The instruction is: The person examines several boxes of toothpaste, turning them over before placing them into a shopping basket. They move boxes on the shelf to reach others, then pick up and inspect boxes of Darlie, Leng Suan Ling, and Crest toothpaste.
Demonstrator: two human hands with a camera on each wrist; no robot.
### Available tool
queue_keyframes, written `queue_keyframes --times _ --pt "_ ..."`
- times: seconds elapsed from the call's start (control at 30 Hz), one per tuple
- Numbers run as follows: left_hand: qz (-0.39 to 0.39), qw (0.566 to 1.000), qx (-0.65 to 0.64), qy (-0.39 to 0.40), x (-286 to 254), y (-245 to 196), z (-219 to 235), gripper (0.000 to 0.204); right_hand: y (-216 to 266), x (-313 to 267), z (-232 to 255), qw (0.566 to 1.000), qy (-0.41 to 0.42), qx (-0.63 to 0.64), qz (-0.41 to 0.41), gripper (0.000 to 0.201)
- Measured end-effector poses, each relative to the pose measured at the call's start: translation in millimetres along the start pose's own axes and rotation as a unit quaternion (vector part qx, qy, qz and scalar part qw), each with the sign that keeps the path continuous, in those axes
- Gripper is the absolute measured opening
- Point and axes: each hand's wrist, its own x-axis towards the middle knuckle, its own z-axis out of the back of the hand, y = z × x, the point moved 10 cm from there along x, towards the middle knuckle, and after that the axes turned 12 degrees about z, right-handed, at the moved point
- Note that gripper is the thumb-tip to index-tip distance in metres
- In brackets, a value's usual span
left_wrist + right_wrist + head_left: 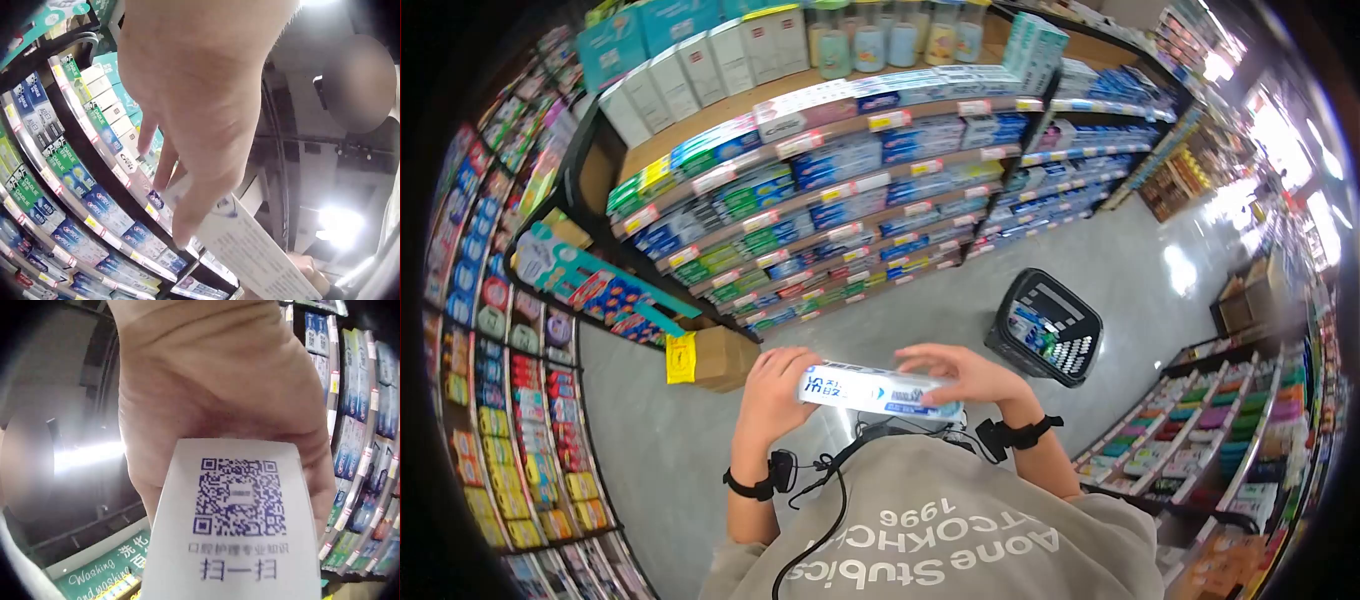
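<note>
- Head view: left hand grips the white box.
- Right hand: fingers partly hidden; cannot tell whether gripping.
- Slackening left fingers could drop it.

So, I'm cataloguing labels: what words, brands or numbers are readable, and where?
"口腔护理专业知识": white cardboard carton
"扫一扫": same carton
"洗化": green sign
"Washing and washing": same sign
"Aone Stubics": grey-brown shirt
"1996": same shirt
"DARLIE": green boxes
"Crest": white box
Other text: too small or unclear.
</note>
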Motion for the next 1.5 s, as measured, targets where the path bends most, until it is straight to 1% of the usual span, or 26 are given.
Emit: queue_keyframes --times 0.1,0.13,0.17,0.27,0.37,0.4,0.5,0.53,0.63,0.67,0.73,0.77,0.8,0.87,0.93,0.97,1.03,1.07,1.1,1.13,1.23,1.3,1.33,1.37,1.43,1.5 --pt "0.02 0.998 -0.055 0.031 1 -16 -12 0.052 8 -26 46 0.995 -0.084 0.015 0.049 0.062" --pt "0.027 0.997 -0.068 0.04 0 -21 -17 0.054 13 -38 56 0.988 -0.131 0.054 0.063 0.054" --pt "0.034 0.995 -0.079 0.048 2 -26 -23 0.057 13 -46 64 0.981 -0.164 0.083 0.063 0.052" --pt "0.031 0.978 -0.204 0.024 11 -50 -34 0.062 8 -69 87 0.95 -0.254 0.164 0.077 0.046" --pt "-0.004 0.979 -0.2 -0.037 29 -90 -37 0.06 -3 -98 110 0.87 -0.447 0.185 0.098 0.041" --pt "-0.004 0.982 -0.187 -0.024 34 -103 -44 0.062 -1 -107 113 0.846 -0.49 0.186 0.098 0.036" --pt "0.006 0.977 -0.212 0.011 44 -125 -73 0.068 -3 -134 133 0.788 -0.561 0.189 0.17 0.037" --pt "-0.014 0.979 -0.202 0.015 46 -135 -77 0.069 -7 -141 142 0.775 -0.563 0.218 0.187 0.043" --pt "-0.007 0.97 -0.242 0.03 53 -150 -103 0.07 6 -171 155 0.676 -0.66 0.238 0.224 0.053" --pt "0.008 0.96 -0.275 0.052 55 -156 -113 0.069 1 -176 159 0.658 -0.664 0.266 0.236 0.054" --pt "0.02 0.966 -0.253 0.041 57 -170 -128 0.066 -12 -173 165 0.671 -0.625 0.321 0.238 0.047" --pt "0.026 0.969 -0.242 0.034 58 -177 -135 0.065 -11 -169 166 0.677 -0.604 0.348 0.237 0.043" --pt "0.043 0.965 -0.258 0.032 60 -183 -141 0.065 -7 -170 163 0.668 -0.608 0.365 0.224 0.035" --pt "0.077 0.954 -0.288 0.026 63 -192 -150 0.064 -1 -173 168 0.668 -0.599 0.375 0.234 0.043" --pt "0.082 0.954 -0.289 0.006 66 -195 -157 0.065 6 -174 174 0.674 -0.585 0.384 0.237 0.048" --pt "0.086 0.953 -0.289 -0.005 67 -196 -159 0.065 3 -168 171 0.698 -0.559 0.395 0.213 0.048" --pt "0.077 0.974 -0.212 -0.017 68 -211 -165 0.068 -4 -154 155 0.743 -0.501 0.412 0.164 0.048" --pt "0.07 0.983 -0.169 -0.025 68 -226 -168 0.068 5 -150 140 0.764 -0.481 0.402 0.153 0.047" --pt "0.063 0.99 -0.126 -0.031 69 -236 -171 0.069 3 -145 136 0.782 -0.462 0.394 0.141 0.047" --pt "0.077 0.988 -0.133 -0.035 70 -233 -181 0.069 1 -142 131 0.798 -0.444 0.386 0.129 0.046" --pt "0.1 0.984 -0.142 -0.044 70 -234 -184 0.064 -8 -140 126 0.832 -0.39 0.388 0.074 0.044" --pt "0.07 0.99 -0.102 -0.061 69 -244 -180 0.063 -10 -142 129 0.848 -0.361 0.384 0.047 0.043" --pt "0.051 0.994 -0.074 -0.068 69 -247 -179 0.063 -6 -143 131 0.858 -0.334 0.387 0.048 0.042" --pt "0.03 0.996 -0.046 -0.076 69 -252 -179 0.063 -9 -149 144 0.849 -0.361 0.38 0.062 0.042" --pt "0.032 0.994 -0.047 -0.093 68 -251 -182 0.064 -19 -160 173 0.827 -0.417 0.367 0.09 0.042" --pt "0.043 0.992 -0.069 -0.095 69 -246 -187 0.064 -12 -178 213 0.801 -0.47 0.355 0.107 0.04"
